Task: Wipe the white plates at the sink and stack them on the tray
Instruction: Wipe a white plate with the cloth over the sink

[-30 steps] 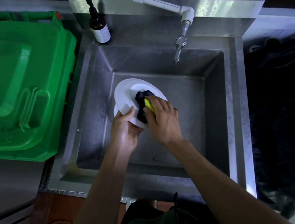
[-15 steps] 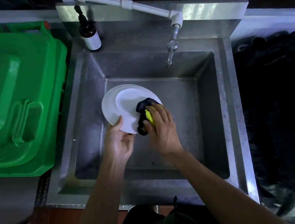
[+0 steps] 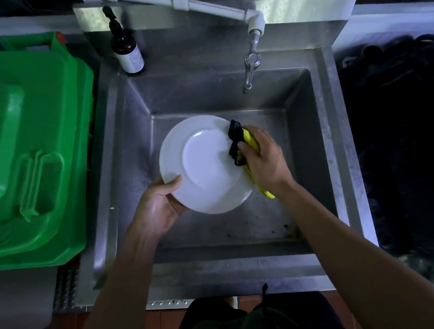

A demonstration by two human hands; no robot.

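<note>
At nine o'clock sits a green bin lid (image 3: 8,159), and a dark pump bottle (image 3: 126,47) stands at eleven o'clock on the steel sink (image 3: 336,144) ledge. The left hand (image 3: 156,206) grasps the white plate (image 3: 204,166) at its seven o'clock rim, thumb over the edge and fingers hidden beneath. The plate hangs over the basin's middle, tilted, face up towards the camera; being round, it has no long axis. It looks stiff, glazed and breakable, likely slick if wet, so the rim seems the safest hold. At its three o'clock edge the right hand (image 3: 263,159) clenches a black and yellow cloth (image 3: 244,145) against the plate. The tap (image 3: 250,72) hangs at one o'clock. No tray shows.
</note>
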